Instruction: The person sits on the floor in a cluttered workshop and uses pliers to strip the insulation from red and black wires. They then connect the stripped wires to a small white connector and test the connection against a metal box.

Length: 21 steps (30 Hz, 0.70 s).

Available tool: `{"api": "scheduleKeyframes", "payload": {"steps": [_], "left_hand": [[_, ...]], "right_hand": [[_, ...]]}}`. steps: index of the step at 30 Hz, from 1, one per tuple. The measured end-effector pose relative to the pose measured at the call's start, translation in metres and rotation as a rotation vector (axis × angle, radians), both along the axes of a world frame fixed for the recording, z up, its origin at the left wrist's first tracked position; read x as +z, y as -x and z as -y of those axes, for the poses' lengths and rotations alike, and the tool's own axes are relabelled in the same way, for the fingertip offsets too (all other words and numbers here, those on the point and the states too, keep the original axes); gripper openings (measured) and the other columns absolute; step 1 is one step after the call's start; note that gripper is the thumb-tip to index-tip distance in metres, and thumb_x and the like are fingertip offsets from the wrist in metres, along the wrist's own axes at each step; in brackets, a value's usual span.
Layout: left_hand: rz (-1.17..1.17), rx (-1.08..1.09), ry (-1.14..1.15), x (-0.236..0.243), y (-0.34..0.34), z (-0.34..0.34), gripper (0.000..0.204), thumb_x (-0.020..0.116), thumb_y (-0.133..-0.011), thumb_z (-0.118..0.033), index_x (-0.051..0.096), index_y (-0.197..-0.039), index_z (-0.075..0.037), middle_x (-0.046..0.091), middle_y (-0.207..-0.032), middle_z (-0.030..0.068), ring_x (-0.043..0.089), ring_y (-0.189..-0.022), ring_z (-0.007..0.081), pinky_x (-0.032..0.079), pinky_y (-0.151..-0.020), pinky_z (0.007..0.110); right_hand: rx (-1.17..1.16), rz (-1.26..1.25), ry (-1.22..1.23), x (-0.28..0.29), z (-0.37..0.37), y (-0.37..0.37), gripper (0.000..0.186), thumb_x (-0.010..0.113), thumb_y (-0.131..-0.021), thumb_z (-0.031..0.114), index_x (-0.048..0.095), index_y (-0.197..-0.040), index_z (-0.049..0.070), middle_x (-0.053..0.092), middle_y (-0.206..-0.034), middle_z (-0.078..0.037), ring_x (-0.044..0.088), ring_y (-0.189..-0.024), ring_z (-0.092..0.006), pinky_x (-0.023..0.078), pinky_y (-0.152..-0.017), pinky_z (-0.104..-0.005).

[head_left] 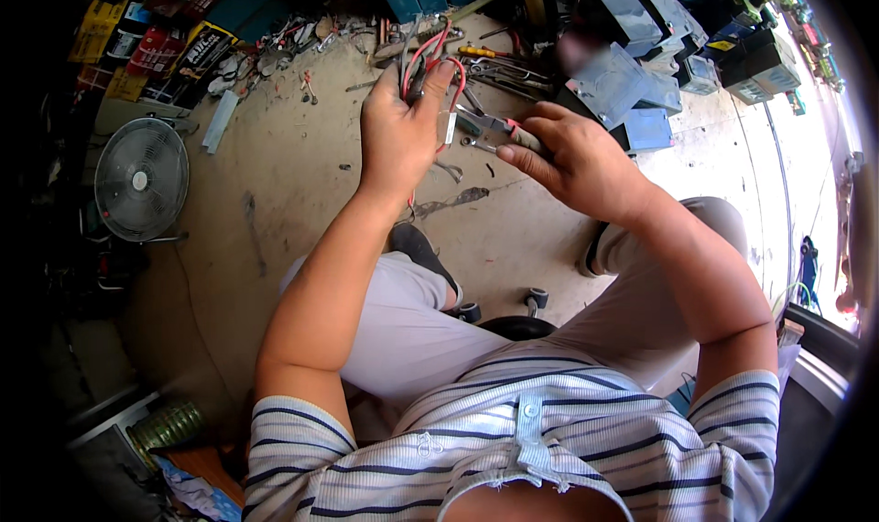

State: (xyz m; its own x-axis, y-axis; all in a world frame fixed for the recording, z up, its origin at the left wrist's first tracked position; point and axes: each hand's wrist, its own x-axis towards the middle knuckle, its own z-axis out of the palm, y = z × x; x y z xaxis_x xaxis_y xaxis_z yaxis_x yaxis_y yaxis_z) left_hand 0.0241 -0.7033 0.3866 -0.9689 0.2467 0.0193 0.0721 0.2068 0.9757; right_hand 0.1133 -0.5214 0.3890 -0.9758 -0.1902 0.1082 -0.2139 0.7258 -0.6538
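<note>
My left hand [400,137] is raised over the floor, its fingers closed around a bundle of red and black cables [458,78]. The red cable loops above the hand, and a white tag [450,128] hangs beside the thumb. To its right, my right hand [591,165] grips pliers [503,125] with pale-covered handles, their jaws pointing left at the cables. Just below the pliers, a small ring-ended metal piece [471,142] sticks out by the right thumb; whether the hand holds it I cannot tell. Fingers partly hide the cables.
Several batteries [611,84] stand at the far right. Wrenches and other tools [513,75] lie beyond my hands, with a yellow-handled screwdriver [478,52]. A round fan [140,180] and a metal strip [220,122] are on the left. A caster [537,297] shows between my legs.
</note>
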Motion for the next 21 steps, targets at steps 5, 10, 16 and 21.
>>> {"api": "scheduleKeyframes", "payload": {"steps": [5,10,16,21], "left_hand": [[-0.092,0.003,-0.008,-0.006,0.0,-0.002,0.027,0.065,-0.09,-0.029,0.062,-0.092,-0.002,0.056,-0.062,-0.0019,0.046,-0.051,0.0048,0.039,-0.044,0.024],[-0.017,-0.023,-0.029,0.0,-0.004,-0.003,0.027,0.065,-0.089,-0.029,0.062,-0.092,-0.002,0.056,-0.062,-0.0013,0.047,-0.047,0.0054,0.038,-0.04,0.024],[-0.029,-0.056,-0.014,0.0,-0.005,-0.001,0.027,0.064,-0.09,-0.029,0.061,-0.093,-0.002,0.056,-0.062,-0.0009,0.047,-0.046,0.0055,0.038,-0.04,0.024],[-0.086,-0.06,0.006,-0.006,-0.003,-0.001,0.026,0.064,-0.09,-0.028,0.061,-0.093,-0.002,0.057,-0.064,-0.0008,0.048,-0.048,0.0055,0.039,-0.041,0.024]], "right_hand": [[-0.006,-0.13,-0.066,-0.006,0.001,-0.002,0.039,0.057,-0.09,0.04,0.064,-0.085,0.001,0.058,-0.083,-0.013,0.059,-0.074,-0.0321,0.048,-0.064,-0.0405],[-0.023,-0.146,-0.106,-0.005,-0.003,-0.002,0.039,0.057,-0.09,0.04,0.065,-0.087,0.002,0.058,-0.084,-0.012,0.06,-0.075,-0.0311,0.049,-0.064,-0.04],[-0.006,-0.148,-0.117,-0.003,-0.003,-0.004,0.039,0.056,-0.09,0.04,0.065,-0.09,0.002,0.06,-0.089,-0.011,0.06,-0.079,-0.0299,0.049,-0.067,-0.0396],[0.018,-0.095,-0.141,0.0,-0.004,-0.003,0.038,0.06,-0.089,0.038,0.062,-0.093,0.0,0.056,-0.09,-0.014,0.058,-0.079,-0.033,0.048,-0.067,-0.0409]]}}
